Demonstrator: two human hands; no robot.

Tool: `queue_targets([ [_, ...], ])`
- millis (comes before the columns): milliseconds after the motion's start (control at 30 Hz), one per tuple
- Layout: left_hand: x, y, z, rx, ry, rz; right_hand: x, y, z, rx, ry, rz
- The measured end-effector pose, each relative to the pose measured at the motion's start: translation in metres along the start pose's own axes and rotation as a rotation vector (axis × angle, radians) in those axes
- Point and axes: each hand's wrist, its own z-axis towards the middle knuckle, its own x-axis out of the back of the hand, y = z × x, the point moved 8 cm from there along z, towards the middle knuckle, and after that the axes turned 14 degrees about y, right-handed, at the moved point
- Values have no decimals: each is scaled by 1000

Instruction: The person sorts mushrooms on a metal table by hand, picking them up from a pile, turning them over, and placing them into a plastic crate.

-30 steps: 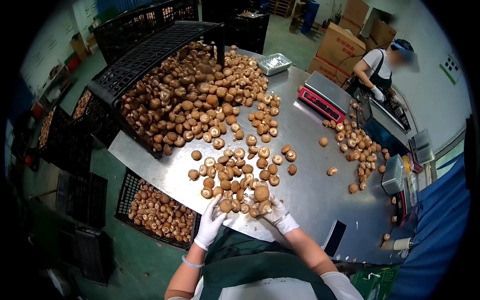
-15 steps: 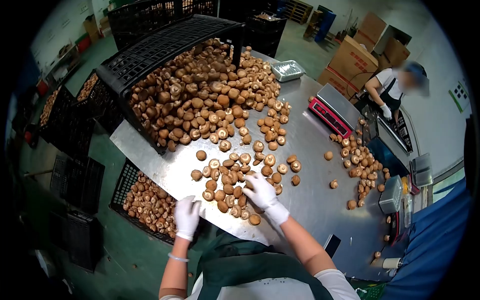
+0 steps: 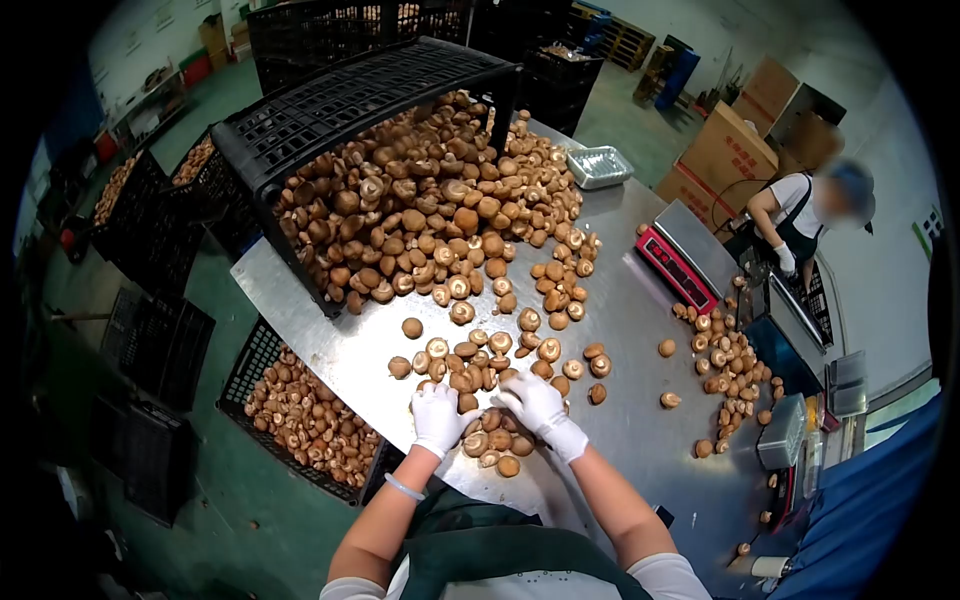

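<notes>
Both my hands wear white gloves and work in a loose group of brown mushrooms near the front edge of the metal table. My left hand lies over the left side of the group with its fingers stretched out and its thumb apart; the mushrooms under it are partly hidden. To its right, my right hand has bent fingers closed about a mushroom, partly covered by the glove. Several more mushrooms lie between my wrists, close to my apron.
A tipped black crate spills a large mushroom heap onto the table. Below the left edge stands a crate of mushrooms. A red scale, a plastic tray and another mushroom pile are rightward. A co-worker stands beyond.
My left hand has moved from above the lower crate up and right onto the mushrooms on the table. My right hand stays at the group, slightly shifted. The view has tilted a little.
</notes>
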Motion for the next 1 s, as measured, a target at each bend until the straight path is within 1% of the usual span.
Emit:
queue_targets([
  [33, -3, 1, 1, -4, -5, 3, 2, -10, 13, -18, 64, 12],
  [67, -6, 2, 0, -4, -28, 23, -7, -18, 25, 61, 103, -110],
  [100, -8, 3, 1, -6, -47, 44, -21, -19, 34, 51, 36, -200],
  [167, -10, 2, 3, 5, -30, 25, -45, -21, 47, 70, -48, -248],
  [233, -6, 1, 3, -26, 18, -11, -47, -15, 50, 45, -58, -222],
  [267, 6, 2, 2, 8, 11, -96, -41, -10, 49, 4, -22, -69],
  [300, 16, 3, -2, 3, 9, -97, -35, -3, 44, -43, 13, 83],
  [333, 28, 3, -5, 24, 57, -256, -26, 5, 39, -106, 72, 242],
  [367, 40, 2, -9, 46, 106, -416, -12, 4, 35, -99, 135, 341],
  [400, 49, 1, -15, 58, 143, -510, -1, 4, 29, -117, 194, 383],
  [433, 39, -8, -26, 253, 37, -689, 10, 1, 22, -137, 252, 427],
  [500, -13, -10, -60, 834, -382, -1479, 26, -11, 10, -92, 316, 352],
  [533, 1, 6, -57, 913, -522, -1733, 32, -21, 2, -39, 334, 295],
  [567, 10, 14, -55, 967, -551, -1852, 36, -37, -3, 65, 312, 192],
  [633, 9, 18, -54, 991, -549, -2115, 39, -68, -20, 287, 271, 157],
  [667, 9, 18, -51, 940, -531, -2115, 36, -71, -25, 257, 171, 250],
  [700, 8, 15, -50, 923, -461, -2061, 32, -67, -30, 169, 136, 395],
  [767, 16, 13, -52, 929, -482, -2079, 21, -41, -36, -213, 77, 783],
  [800, 20, 14, -54, 934, -483, -2079, 17, -31, -40, -368, 95, 970],
  [833, 27, 17, -53, 913, -476, -2085, 7, -23, -43, -497, 39, 1062],
  [900, 30, 22, -51, 894, -471, -2087, -3, -24, -49, -492, -12, 1011],
  [967, 35, 22, -42, 593, -363, -1550, 3, -42, -48, -270, -37, 721],
  [1000, 47, 23, -38, 351, -263, -1220, -1, -43, -50, -281, -63, 721],
])
